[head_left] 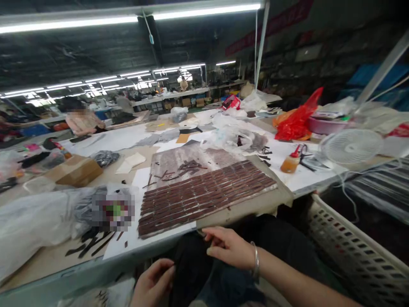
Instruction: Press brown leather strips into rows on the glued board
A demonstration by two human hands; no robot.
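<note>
Right hand (231, 249): raised at the near edge of the desk (68, 277), fingers bent, silver bracelet (255, 260) at the wrist; whether its grip is closed on anything small, I cannot tell. Left hand (153, 283): lower, over the lap, fingers curled toward the thumb; contents of that grip likewise indeterminable. Directly beyond the hands, brown strips (204, 198) lie in close rows on a sheet, with loose strips (191, 165) scattered behind them. Right side: amber bottle with red cap (290, 163), white fan (353, 146), red plastic bag (300, 119); below, a white slotted basket (358, 245). Left side: cardboard box (75, 170). Farther off, a co-worker (82, 121) is at the far side.
</note>
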